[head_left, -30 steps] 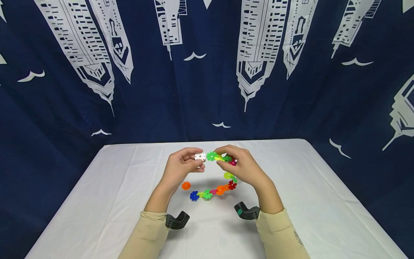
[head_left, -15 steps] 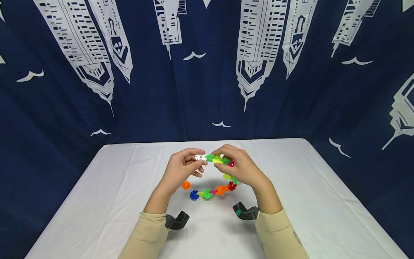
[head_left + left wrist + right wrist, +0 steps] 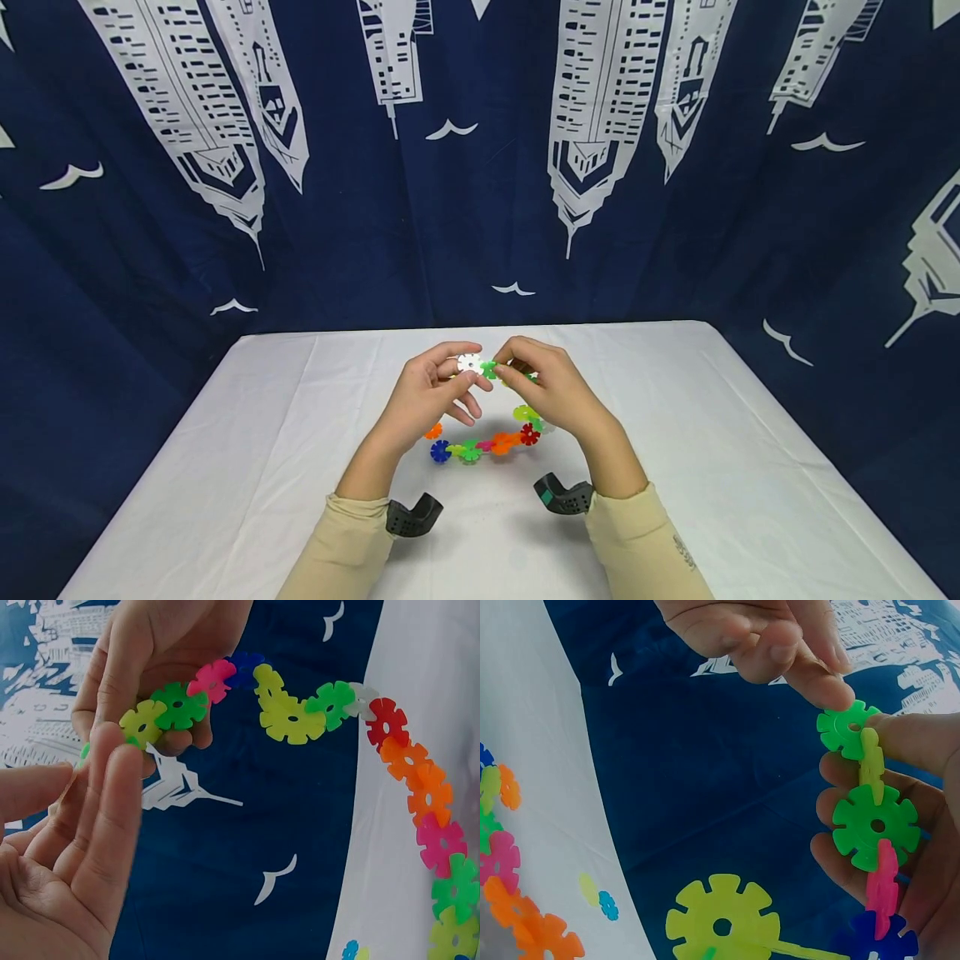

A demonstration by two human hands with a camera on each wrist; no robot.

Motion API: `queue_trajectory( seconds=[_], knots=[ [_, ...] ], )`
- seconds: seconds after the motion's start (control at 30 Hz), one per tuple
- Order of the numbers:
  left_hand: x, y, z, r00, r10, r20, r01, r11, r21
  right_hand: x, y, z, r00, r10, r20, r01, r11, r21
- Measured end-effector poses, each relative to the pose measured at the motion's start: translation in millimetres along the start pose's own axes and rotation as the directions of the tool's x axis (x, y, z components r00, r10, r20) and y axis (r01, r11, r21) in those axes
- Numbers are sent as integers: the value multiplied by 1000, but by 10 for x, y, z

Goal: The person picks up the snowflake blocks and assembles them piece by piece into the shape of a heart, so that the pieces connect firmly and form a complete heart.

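My left hand pinches a white snowflake disc, a flat round piece with notches. Right at its edge is a green snowflake disc, the end of a long chain of notched discs. Thumb and fingers of my right hand pinch the chain at this end. In the right wrist view, the green end disc is followed by a thin-looking yellow disc and another green disc. The left wrist view shows the chain curving through red, orange and pink discs; my left fingers hide the white disc there.
The chain's far part lies low over the white-covered table, ending in a blue disc. Beside it, partly behind the left wrist, is an orange disc. A navy curtain with white buildings hangs behind the table.
The white disc, apart from the green end disc at first, has come up against it and now faces the camera. My right fingers moved left to that end; the chain's lower part shifted slightly left.
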State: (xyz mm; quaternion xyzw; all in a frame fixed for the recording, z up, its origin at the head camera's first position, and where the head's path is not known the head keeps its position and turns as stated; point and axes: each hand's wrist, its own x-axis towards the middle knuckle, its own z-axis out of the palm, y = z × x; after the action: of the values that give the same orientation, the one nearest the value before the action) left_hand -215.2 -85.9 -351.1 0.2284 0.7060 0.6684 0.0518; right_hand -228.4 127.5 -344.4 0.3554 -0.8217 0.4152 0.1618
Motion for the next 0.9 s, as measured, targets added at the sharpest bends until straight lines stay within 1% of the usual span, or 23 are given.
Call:
queue_trajectory(
  seconds=[0.13, 0.33, 0.5, 0.7, 0.9],
  knots=[
    [0, 8, 13, 1000, 4, 8, -4, 1000, -12, 0, 9, 10, 999, -24, -21, 24, 1000, -13],
    [-2, 7, 30, 1000, -14, 6, 14, 1000, -22, -10, -12, 29, 997, -67, -50, 64, 996, -62],
    [-2, 5, 39, 1000, -8, 4, 8, 1000, -23, -9, -20, 32, 995, -80, -68, 73, 993, -91],
    [-6, -3, 16, 1000, -10, 10, 10, 1000, -5, 2, -12, 33, 996, -73, -53, 69, 995, -74],
    [-16, -15, -38, 999, -29, 30, 28, 999, 33, -1, 10, 34, 997, -69, -38, 67, 996, -52]
  ],
)
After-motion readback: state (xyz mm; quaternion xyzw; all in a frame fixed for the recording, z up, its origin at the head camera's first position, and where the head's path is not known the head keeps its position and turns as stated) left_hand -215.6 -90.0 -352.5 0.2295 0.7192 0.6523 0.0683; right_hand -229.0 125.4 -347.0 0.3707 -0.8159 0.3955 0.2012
